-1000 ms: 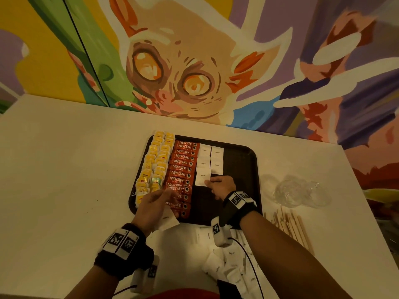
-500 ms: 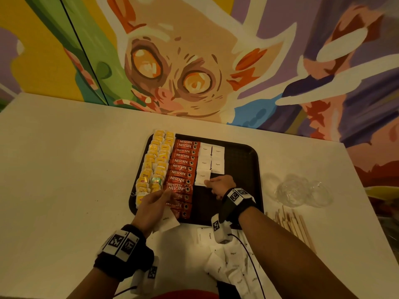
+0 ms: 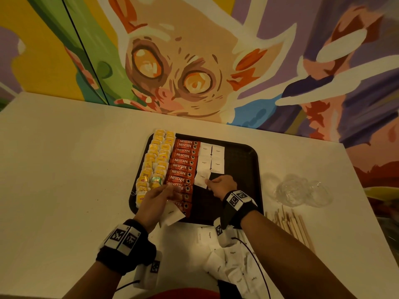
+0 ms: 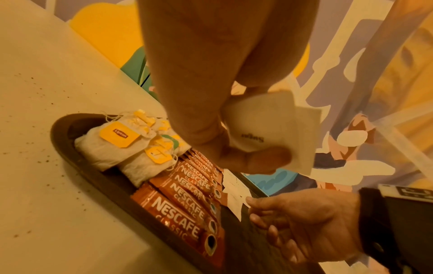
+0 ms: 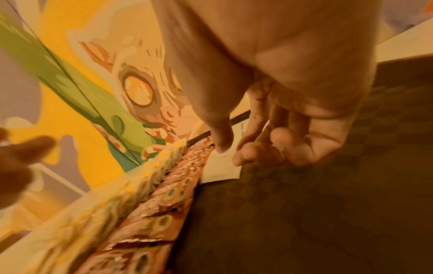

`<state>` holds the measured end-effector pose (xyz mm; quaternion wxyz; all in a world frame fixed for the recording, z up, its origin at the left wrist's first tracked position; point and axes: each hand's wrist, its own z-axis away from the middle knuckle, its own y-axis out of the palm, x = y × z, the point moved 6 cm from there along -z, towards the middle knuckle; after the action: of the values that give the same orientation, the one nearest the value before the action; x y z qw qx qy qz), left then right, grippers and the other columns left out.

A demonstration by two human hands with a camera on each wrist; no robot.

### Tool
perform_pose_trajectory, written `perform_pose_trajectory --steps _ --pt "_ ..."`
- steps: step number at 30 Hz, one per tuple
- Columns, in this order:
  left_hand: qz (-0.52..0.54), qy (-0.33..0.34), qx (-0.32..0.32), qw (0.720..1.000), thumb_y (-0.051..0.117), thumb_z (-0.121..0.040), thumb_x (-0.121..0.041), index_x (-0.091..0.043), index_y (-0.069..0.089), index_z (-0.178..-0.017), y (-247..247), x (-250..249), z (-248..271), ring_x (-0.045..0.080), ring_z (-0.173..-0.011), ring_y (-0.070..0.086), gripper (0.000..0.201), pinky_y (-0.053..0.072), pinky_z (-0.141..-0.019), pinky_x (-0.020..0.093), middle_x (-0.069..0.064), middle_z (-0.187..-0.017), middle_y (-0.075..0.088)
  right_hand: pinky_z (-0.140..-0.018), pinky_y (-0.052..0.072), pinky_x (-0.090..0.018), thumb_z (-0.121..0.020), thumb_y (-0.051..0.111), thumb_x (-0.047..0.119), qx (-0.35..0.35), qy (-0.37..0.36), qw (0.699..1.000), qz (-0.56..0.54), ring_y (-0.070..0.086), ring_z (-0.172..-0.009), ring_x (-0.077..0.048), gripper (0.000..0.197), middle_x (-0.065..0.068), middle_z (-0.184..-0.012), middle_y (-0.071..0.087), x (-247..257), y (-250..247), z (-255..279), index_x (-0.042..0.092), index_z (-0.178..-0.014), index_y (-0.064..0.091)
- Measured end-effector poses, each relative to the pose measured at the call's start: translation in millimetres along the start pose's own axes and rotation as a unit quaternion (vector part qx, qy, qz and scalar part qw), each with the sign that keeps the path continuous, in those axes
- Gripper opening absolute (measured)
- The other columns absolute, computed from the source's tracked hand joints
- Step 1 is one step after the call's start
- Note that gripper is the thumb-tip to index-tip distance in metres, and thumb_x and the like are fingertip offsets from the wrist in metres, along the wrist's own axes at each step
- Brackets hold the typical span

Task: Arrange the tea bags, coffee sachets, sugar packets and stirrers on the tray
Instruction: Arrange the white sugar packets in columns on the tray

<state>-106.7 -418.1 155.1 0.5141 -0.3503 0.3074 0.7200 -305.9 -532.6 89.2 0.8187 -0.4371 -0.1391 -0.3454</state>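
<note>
A dark tray (image 3: 241, 152) holds two columns of yellow-tagged tea bags (image 3: 158, 157), a column of red coffee sachets (image 3: 183, 162) and two short columns of white sugar packets (image 3: 211, 156). My right hand (image 3: 220, 184) is low over the tray's middle. Its thumb and forefinger tips hold the right edge of the nearest sugar packet (image 3: 201, 179) (image 5: 218, 170), which lies slightly tilted beside the sachets. Above the tray's near-left corner, my left hand (image 3: 157, 196) pinches a couple of sugar packets (image 4: 264, 129) (image 3: 171, 214) between thumb and fingers.
A loose heap of sugar packets (image 3: 228, 264) lies on the white table (image 3: 64, 169) near me. Wooden stirrers (image 3: 291, 225) lie to the tray's right, with crumpled clear plastic (image 3: 298, 190) beyond them. A painted wall stands right behind the table.
Both hands have hardly moved. The right hand has stayed on the same sugar packet, and the left has kept hold of its packets.
</note>
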Motion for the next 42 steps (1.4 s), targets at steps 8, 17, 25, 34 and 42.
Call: perform_pose_trajectory --steps 8,17,25,34,42 --pt "-0.002 0.002 0.013 1.000 0.034 -0.102 -0.042 -0.017 0.067 -0.102 6 -4 0 0.021 -0.079 0.069 0.042 0.053 -0.068 0.034 0.008 -0.084 0.074 -0.056 0.050 -0.023 -0.094 0.062 0.039 0.116 -0.049 0.980 -0.154 0.061 -0.065 -0.009 0.027 -0.001 -0.090 0.070 21 15 76 0.016 -0.107 0.064" --pt "-0.002 0.019 0.032 0.999 0.039 -0.100 -0.042 -0.014 0.067 -0.110 21 -13 5 0.025 -0.088 0.069 0.041 0.052 -0.070 0.035 0.012 -0.098 0.073 -0.070 0.061 -0.036 -0.082 0.078 0.014 0.213 -0.021 0.917 -0.337 0.071 -0.073 -0.024 0.041 -0.016 -0.107 0.068 22 38 124 0.007 -0.115 0.054" --pt "0.040 0.028 0.077 0.996 0.053 -0.083 0.012 -0.015 0.060 -0.122 22 -3 12 0.030 -0.112 0.059 0.049 0.051 -0.092 0.050 0.008 -0.118 0.065 -0.073 0.060 -0.030 -0.085 0.071 0.006 0.133 -0.054 0.905 -0.400 0.073 -0.092 -0.023 0.021 -0.011 -0.108 0.071 9 18 126 0.006 -0.106 0.069" --pt "0.005 0.034 0.115 0.993 0.067 -0.079 0.011 -0.021 0.055 -0.126 18 9 18 0.023 -0.099 0.070 0.059 0.058 -0.082 0.044 0.008 -0.111 0.071 -0.072 0.061 -0.034 -0.089 0.068 0.009 0.093 -0.051 0.905 -0.412 0.072 -0.096 -0.023 0.020 -0.009 -0.110 0.071 1 7 124 0.013 -0.109 0.066" --pt "-0.022 0.073 0.054 0.996 0.066 -0.086 -0.001 -0.011 0.068 -0.107 9 3 19 0.018 -0.099 0.067 0.023 0.058 -0.066 0.028 0.004 -0.108 0.068 -0.078 0.061 -0.039 -0.094 0.061 0.006 0.095 -0.051 0.874 -0.474 0.069 -0.104 -0.023 0.017 -0.010 -0.111 0.071 -2 -5 123 0.009 -0.109 0.066"
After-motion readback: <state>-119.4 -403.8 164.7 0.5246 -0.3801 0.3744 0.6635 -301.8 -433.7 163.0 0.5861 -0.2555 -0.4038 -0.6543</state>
